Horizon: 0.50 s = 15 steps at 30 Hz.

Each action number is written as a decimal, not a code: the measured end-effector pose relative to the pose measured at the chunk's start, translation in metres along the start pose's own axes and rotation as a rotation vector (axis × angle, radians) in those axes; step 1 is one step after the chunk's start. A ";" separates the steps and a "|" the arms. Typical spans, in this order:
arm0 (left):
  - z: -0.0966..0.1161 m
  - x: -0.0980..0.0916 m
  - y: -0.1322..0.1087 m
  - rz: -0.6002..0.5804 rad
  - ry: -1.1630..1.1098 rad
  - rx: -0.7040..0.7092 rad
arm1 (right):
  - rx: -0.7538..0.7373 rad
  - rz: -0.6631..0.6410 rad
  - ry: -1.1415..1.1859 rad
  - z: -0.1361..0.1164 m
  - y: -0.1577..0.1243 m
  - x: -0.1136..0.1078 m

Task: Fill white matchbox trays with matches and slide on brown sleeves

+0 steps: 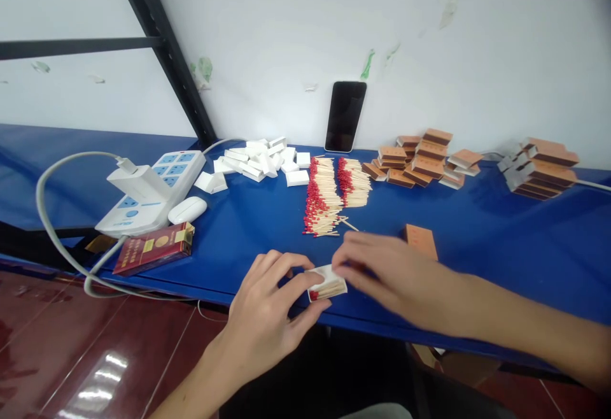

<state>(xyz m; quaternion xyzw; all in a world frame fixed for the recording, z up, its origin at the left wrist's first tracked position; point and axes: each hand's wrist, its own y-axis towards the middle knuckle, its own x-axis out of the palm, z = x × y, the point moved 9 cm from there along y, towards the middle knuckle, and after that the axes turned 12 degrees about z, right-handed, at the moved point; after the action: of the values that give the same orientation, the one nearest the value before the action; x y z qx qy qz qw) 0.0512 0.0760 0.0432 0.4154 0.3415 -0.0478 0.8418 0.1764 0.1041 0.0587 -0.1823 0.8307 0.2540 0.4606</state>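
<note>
Left hand [270,301] nearest, at the front edge of blue surface [258,228]; grip nearly closed, thumb and fingers pinching a small white tray [328,272]. Tray part-filled with matches [329,290], red heads at left end. Right hand [377,266] at tray's right end, fingers bunched; can't tell if its grip has anything. Match piles [323,205] behind tray, loose white trays [258,158] back left, orange boxes [427,161] back right. Single orange box [422,242] just beyond right wrist.
</note>
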 end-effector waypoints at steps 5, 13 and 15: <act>0.000 0.002 0.000 -0.047 0.025 0.015 | 0.092 0.206 -0.223 0.052 0.011 -0.025; 0.004 0.000 0.001 -0.023 -0.006 0.038 | 0.019 0.135 -0.151 0.066 0.029 -0.010; 0.003 0.000 0.001 -0.023 -0.011 0.029 | 0.051 0.119 -0.109 0.069 0.034 -0.008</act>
<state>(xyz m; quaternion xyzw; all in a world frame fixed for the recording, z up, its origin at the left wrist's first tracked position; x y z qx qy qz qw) 0.0531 0.0739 0.0453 0.4234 0.3409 -0.0649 0.8368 0.2086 0.1724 0.0437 -0.1069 0.8199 0.2691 0.4939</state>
